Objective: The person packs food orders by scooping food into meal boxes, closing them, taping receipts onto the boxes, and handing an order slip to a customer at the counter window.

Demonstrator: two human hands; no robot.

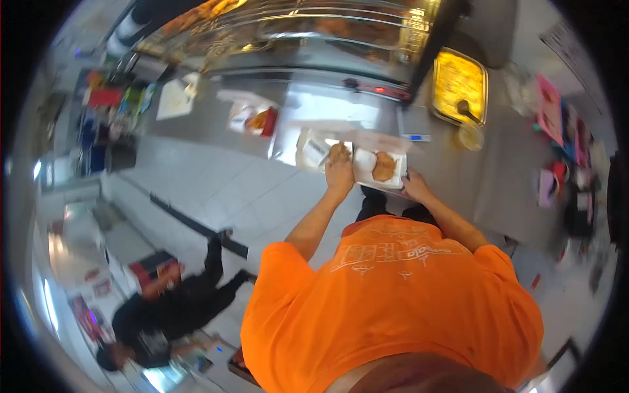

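Two open white takeaway boxes lie side by side on the counter in front of me. In the left box (304,154) are a white item, possibly rice or a packet, and a brown fried chicken piece (339,151). My left hand (339,175) reaches over that box's front edge, its fingers closed at the chicken; the fingertips are blurred. The right box (392,184) contains a white mound of rice (365,160) and a fried chicken piece (384,167). My right hand (415,187) is closed at this box's right front corner, near a small dark thing I cannot make out.
Behind the boxes stands a glass food display (314,39). A tray of yellow food (460,82) with a dark spoon is at the right. Another open box (252,118) and a white board (177,97) lie left. A person in black (173,314) is at lower left.
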